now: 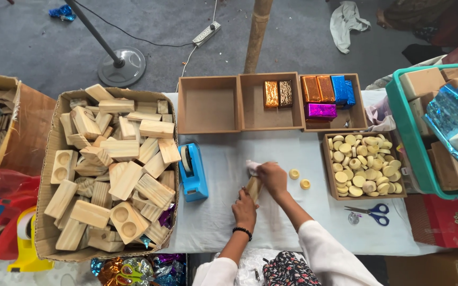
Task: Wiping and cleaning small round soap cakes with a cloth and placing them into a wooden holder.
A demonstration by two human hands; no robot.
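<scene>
At the middle of the white table [229,222], both hands grip one small wooden block [254,186]. My left hand [245,209], with a black wristband, grips its near end. My right hand [273,177] covers its far end and presses a bit of white cloth or paper [252,167] against it. Two small yellow discs [299,179] lie on the table just right of my right hand. A blue tape dispenser [193,171] stands to the left of my hands.
A cardboard box of wooden blocks [109,169] fills the left. Three brown trays [210,103] at the back hold foil-wrapped blocks [322,95]. A tray of yellow discs [361,164], blue-handled scissors [372,212] and a teal bin [414,148] of blocks sit at right.
</scene>
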